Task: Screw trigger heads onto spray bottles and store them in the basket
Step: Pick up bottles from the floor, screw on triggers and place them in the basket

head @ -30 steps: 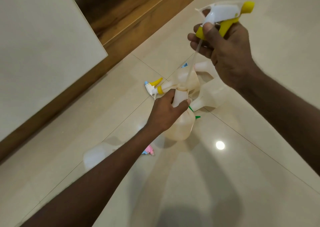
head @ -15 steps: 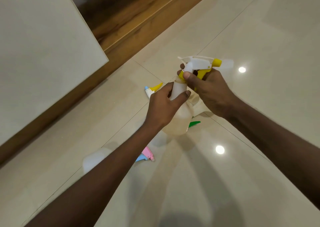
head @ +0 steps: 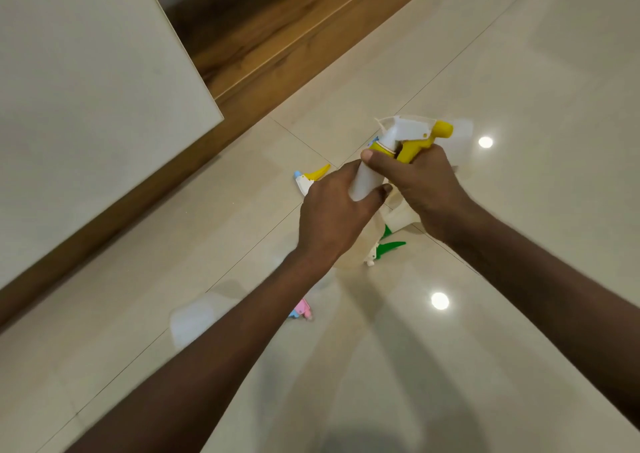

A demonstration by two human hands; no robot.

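My left hand (head: 332,217) grips the neck of a translucent white spray bottle (head: 363,182) held above the floor. A white and yellow trigger head (head: 412,135) sits on top of that neck. My right hand (head: 422,182) holds the head, thumb and fingers curled round its yellow collar. Most of the bottle's body is hidden behind my left hand. No basket is in view.
Loose on the tiled floor lie a yellow trigger head (head: 311,177), a green one (head: 386,248), a pink and blue one (head: 302,310) and a bottle (head: 197,321) by my left forearm. A wooden cabinet base (head: 277,47) and white panel (head: 86,106) stand at left.
My right hand brought the trigger head down from high above, slid its tube into the bottle and seated it on the neck. My left hand lifted the bottle slightly.
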